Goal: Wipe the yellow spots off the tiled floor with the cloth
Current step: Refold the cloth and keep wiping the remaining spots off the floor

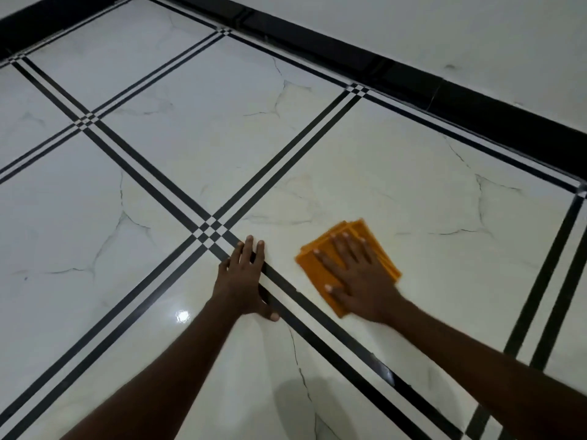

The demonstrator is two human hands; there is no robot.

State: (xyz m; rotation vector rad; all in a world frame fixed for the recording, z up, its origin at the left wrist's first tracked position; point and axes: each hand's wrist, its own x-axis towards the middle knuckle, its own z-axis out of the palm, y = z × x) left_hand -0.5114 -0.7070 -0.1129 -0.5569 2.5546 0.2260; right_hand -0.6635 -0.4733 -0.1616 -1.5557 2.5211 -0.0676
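A glossy white marble-look floor (197, 147) is spreading out under me, its tiles divided by paired black lines (287, 154), with a black skirting (413, 87) running along the white wall (444, 33) at the far edge. A ceiling light is glinting off the tile near my left forearm. My left hand (244, 277) is lying flat on the floor, fingers together, across one of the black lines — gripping nothing. My right hand (355, 277) is pressing down, fingers spread and flat, on the folded orange cloth (349, 233), just right of that line — palm on it, not clutching it. I cannot make out any yellow spots on the tiles around it.
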